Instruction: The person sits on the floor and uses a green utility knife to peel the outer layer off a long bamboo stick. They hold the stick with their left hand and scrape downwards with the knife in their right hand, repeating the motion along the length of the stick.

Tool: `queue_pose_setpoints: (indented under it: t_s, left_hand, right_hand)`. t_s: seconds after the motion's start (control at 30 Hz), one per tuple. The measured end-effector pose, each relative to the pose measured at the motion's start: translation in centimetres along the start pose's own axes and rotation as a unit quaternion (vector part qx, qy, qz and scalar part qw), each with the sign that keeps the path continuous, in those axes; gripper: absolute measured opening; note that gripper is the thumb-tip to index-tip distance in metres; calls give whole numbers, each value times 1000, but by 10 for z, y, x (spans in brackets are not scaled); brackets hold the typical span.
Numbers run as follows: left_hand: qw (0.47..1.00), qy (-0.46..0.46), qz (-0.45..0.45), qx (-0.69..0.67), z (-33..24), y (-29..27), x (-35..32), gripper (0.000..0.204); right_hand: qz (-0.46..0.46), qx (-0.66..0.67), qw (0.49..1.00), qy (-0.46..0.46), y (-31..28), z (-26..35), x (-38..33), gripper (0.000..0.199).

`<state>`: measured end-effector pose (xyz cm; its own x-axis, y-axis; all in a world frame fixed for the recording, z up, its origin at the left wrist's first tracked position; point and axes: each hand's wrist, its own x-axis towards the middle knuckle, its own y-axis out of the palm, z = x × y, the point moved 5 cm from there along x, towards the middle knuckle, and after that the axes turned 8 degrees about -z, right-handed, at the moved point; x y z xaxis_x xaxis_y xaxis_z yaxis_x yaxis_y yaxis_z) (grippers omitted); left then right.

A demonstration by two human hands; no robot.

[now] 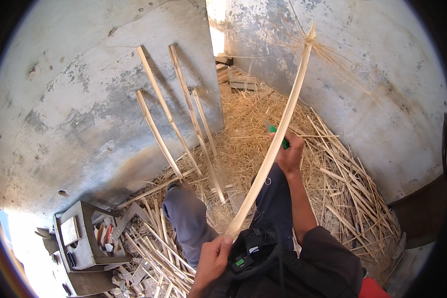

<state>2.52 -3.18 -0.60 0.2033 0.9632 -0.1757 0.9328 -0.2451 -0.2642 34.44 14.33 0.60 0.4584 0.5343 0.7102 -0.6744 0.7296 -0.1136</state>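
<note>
Straw-covered floor below; left hand pinches the cane strip's near end, right hand clasps its middle.

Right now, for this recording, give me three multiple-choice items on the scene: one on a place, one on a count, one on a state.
1. Where do the spare pale split cane strips stand?
A. Leaning on the grey concrete wall at left
B. Stacked in the grey box
C. Hung from the right wall

2. How many strips lean there?
A. One
B. Four
C. Nine

3. How is the long pale cane strip held?
A. Lying loose on the straw
B. By both hands, bowed, its far end frayed
C. By the left hand alone

Answers:
1. A: their tops rest against the left wall, feet in the straw.
2. B: four separate strips show there.
3. B: the left hand grips the near end, the right hand, holding a green-handled tool, meets it midway.
</note>
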Motion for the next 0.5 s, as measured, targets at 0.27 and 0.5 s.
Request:
queue_pose_setpoints:
  t_s: [0.27,0.5]
  left_hand:
    - [993,27,-99,-58,-1,-9,32,32]
    - [993,52,-88,-56,-9,2,47,29]
  right_hand:
    - [193,271,924,188,20,22,-54,40]
    - [272,301,878,256,32,77,-83,31]
